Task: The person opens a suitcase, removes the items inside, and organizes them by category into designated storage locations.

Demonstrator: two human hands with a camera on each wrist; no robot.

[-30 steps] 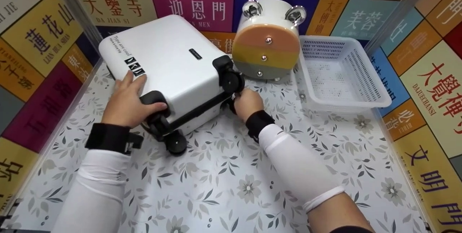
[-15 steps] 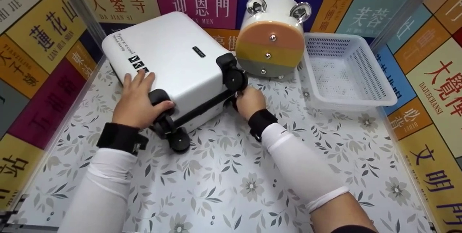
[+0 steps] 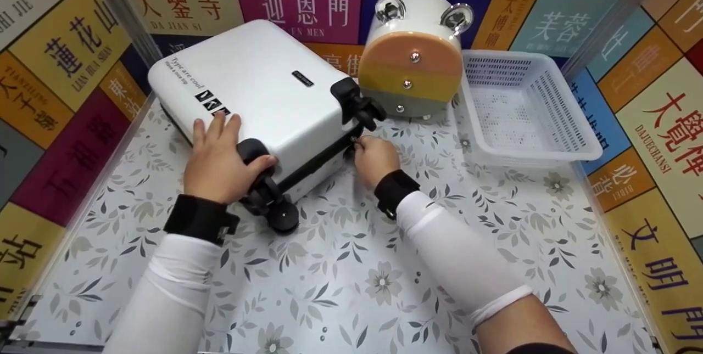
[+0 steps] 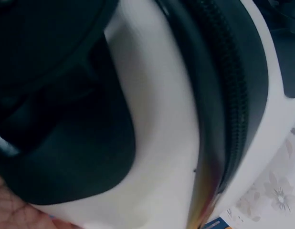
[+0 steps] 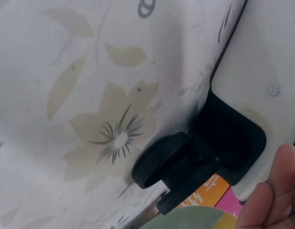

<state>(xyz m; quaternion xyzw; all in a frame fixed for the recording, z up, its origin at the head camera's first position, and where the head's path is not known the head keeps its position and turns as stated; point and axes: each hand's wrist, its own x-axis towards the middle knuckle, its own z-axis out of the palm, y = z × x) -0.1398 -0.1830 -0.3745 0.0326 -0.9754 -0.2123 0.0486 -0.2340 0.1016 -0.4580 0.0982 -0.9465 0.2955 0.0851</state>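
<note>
Your left hand point(image 3: 217, 159) lies flat, steadying the suitcase point(image 3: 258, 96) near a wheel point(image 3: 283, 217); your right hand point(image 3: 376, 159) curls at its zipper edge, grip unclear.

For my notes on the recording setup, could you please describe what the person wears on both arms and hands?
Both hands, the left hand and the right hand, are bare, without gloves. Each forearm is covered by a white sleeve with a ribbed hem. Each wrist carries a black band holding a small black device.
</note>
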